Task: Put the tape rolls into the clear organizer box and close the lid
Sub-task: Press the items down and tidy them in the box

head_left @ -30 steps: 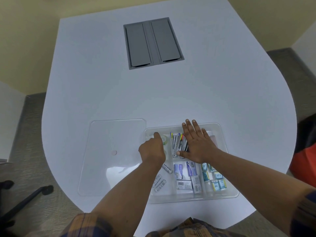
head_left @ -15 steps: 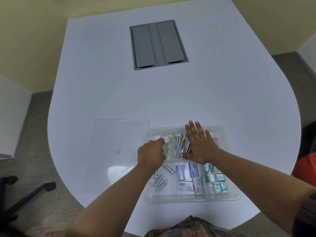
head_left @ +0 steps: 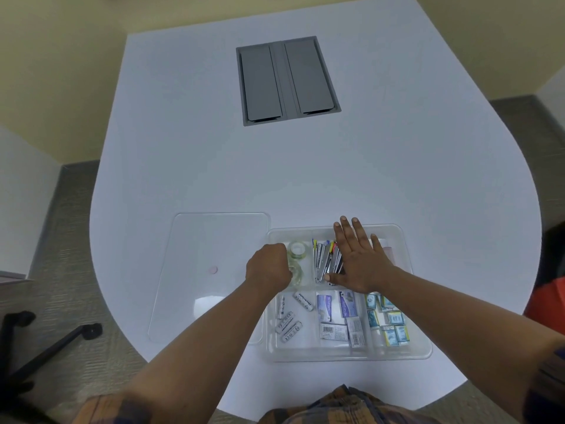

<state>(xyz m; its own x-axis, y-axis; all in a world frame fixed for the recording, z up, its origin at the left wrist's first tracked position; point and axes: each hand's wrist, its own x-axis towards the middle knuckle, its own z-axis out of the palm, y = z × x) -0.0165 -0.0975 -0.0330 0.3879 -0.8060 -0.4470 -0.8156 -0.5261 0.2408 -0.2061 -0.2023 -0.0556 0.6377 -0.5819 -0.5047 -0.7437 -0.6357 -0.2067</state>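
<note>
The clear organizer box (head_left: 419, 351) sits near the table's front edge, uncovered. Two clear tape rolls (head_left: 298, 250) lie in its far-left compartment, one behind the other. My left hand (head_left: 269, 269) is curled over that compartment's left side, its fingers closed on the nearer roll; the fingertips are hidden. My right hand (head_left: 360, 263) rests flat with spread fingers on the pens and metal clips in the neighbouring far compartment. The clear lid (head_left: 214, 240) lies flat on the table just left of the box, my left forearm crossing its near right corner.
Batteries (head_left: 289, 325), small boxes (head_left: 334, 330) and blue-yellow packets (head_left: 388, 325) fill the near compartments. A grey cable hatch (head_left: 287, 81) is set into the white table (head_left: 397, 163) farther back. A chair base (head_left: 46, 347) stands on the floor at left.
My left hand has drawn slightly leftward, so more of the tape rolls shows beside it. My right hand stays flat on the pens. The view has shifted a little.
</note>
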